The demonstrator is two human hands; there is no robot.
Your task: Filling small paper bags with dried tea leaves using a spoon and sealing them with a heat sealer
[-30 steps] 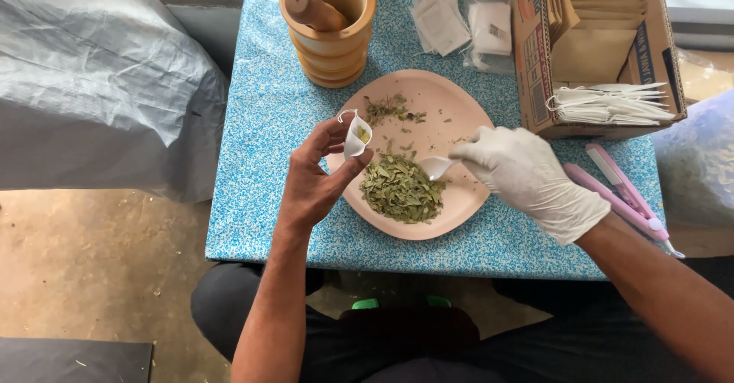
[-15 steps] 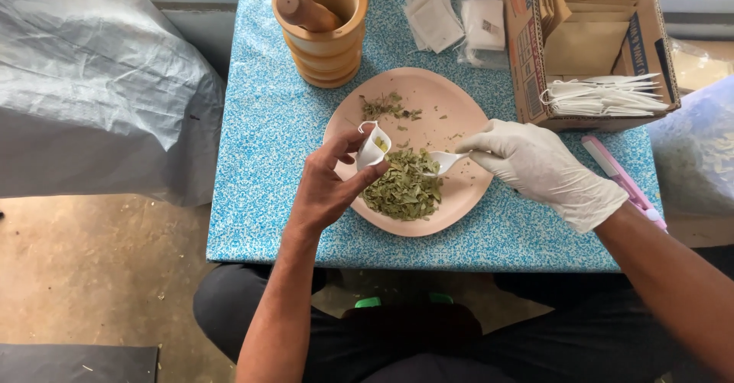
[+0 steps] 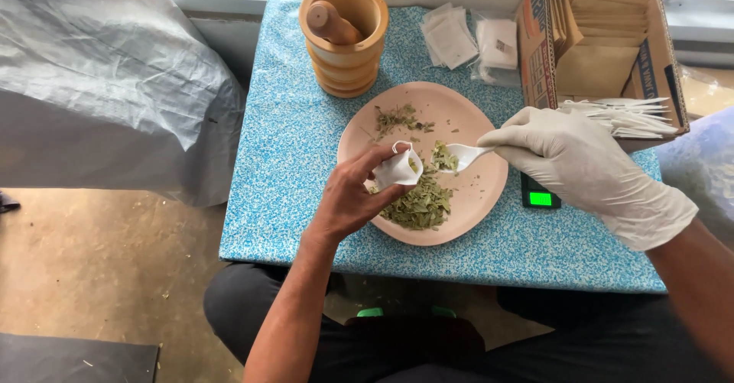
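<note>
Bare left hand (image 3: 348,199) pinches the small white bag (image 3: 397,167) open by its rim, soft and flimsy by the look, while just beside it the gloved right hand (image 3: 569,161) grips a loaded white spoon (image 3: 462,154) above the pink plate (image 3: 489,192).

Soft even daylight, sharp focus

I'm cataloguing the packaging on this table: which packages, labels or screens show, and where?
Cardboard box: back right corner, brown, open, holding tan paper envelopes.
Clear sachets: back centre, flat, whitish, loosely piled.
Small screen: right of the pink plate, glowing green, dark frame.
White pouch: held in left hand.
</note>
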